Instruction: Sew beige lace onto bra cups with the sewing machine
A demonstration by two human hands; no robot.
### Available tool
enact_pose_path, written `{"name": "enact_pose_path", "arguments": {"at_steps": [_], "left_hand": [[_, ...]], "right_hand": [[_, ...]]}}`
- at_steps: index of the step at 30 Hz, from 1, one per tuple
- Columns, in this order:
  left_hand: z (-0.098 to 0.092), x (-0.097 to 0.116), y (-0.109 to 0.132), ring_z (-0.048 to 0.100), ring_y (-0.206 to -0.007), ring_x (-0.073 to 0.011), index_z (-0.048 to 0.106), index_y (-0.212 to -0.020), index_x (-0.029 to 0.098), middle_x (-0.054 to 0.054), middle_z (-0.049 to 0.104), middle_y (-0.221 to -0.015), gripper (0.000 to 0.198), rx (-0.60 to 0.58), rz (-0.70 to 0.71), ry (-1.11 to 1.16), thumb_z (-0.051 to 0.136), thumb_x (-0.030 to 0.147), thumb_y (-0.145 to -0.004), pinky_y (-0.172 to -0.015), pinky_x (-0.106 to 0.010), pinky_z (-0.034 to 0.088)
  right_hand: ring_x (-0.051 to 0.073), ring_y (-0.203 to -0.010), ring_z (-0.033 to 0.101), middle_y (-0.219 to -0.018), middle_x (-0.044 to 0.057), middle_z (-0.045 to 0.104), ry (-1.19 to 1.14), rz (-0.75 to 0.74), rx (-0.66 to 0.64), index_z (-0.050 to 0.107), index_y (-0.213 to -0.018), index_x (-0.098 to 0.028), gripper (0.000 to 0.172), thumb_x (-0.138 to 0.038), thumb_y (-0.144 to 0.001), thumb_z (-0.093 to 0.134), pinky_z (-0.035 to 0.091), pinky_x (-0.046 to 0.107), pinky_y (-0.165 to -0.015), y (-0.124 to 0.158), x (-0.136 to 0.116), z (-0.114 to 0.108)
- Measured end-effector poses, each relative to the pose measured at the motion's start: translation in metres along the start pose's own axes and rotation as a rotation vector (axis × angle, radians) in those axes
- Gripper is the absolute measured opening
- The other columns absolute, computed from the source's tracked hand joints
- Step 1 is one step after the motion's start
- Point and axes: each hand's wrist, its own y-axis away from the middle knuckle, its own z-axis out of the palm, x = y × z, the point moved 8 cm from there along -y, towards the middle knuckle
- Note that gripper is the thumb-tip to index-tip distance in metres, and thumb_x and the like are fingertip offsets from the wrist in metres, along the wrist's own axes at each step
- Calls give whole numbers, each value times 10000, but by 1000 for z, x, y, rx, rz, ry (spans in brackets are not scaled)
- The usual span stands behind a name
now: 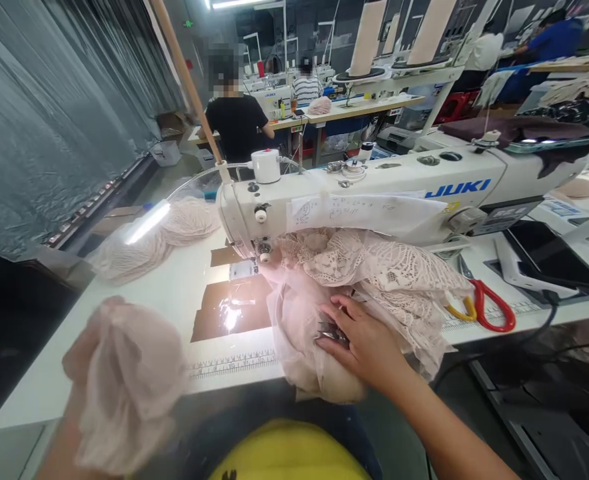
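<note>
At the left, my left hand (82, 347) is closed on a bunched piece of sheer pale pink fabric (134, 373), raised over the table edge and blurred by motion. My right hand (364, 333) curls around a small dark metal tool (332, 331), whose exact kind is partly hidden by the fingers. Beneath that hand, more sheer pink fabric (294, 333) drapes over the front edge of the table. Pale pink lace (399, 267) lies heaped with it under the arm of a white JUKI sewing machine (404, 180). The fabric covers the needle area.
Red-and-yellow-handled scissors (494, 308) lie right of the lace. Bundled pink pieces (144, 240) sit at the table's back left. A ruler strip (234, 363) runs along the front edge. A wooden rod (189, 80) rises beside the machine head. People (237, 120) sit at machines beyond.
</note>
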Motion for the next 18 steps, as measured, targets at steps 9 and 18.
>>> {"name": "enact_pose_path", "arguments": {"at_steps": [9, 18], "left_hand": [[6, 22, 11, 486, -1220, -346, 475, -1305, 182, -127, 494, -1360, 536, -110, 220, -572, 482, 466, -850, -965, -482, 461], [193, 104, 118, 238, -1372, -441, 225, -1475, 182, -217, 294, -1484, 997, -835, 451, -184, 737, 454, -663, -1077, -604, 286]], "right_hand": [[355, -1033, 619, -1208, 228, 596, 136, 188, 61, 433, -1339, -120, 682, -518, -806, 584, 529, 424, -751, -12, 6, -2], [225, -783, 674, -957, 74, 718, -76, 104, -1, 468, -1314, -181, 501, -213, -818, 527, 487, 297, -649, -31, -5, 2]]}}
